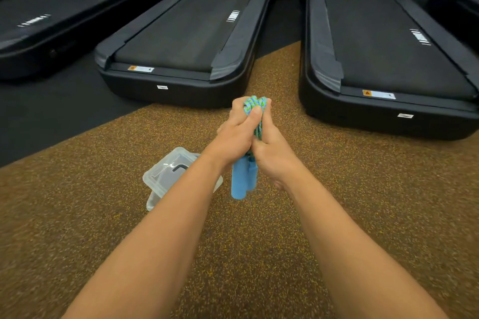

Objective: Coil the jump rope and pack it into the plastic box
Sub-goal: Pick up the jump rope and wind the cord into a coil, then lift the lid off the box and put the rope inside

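Note:
A blue-and-green braided jump rope point(256, 107) is bundled into a tight coil held out in front of me above the floor. My left hand point(237, 134) grips the bundle from the left, thumb across its top. My right hand point(272, 153) grips it from the right. The two blue handles point(242, 179) hang down below my hands, side by side. A clear plastic box point(166, 176) sits on the brown floor below and left of my hands, partly hidden by my left forearm. Its lid looks to be on or resting over it.
Brown speckled rubber floor point(363, 202) spreads all around. Black treadmills stand ahead: one centre point(186, 33), one right point(383, 46), one far left point(51, 15). A darker floor strip point(51, 111) lies at the left.

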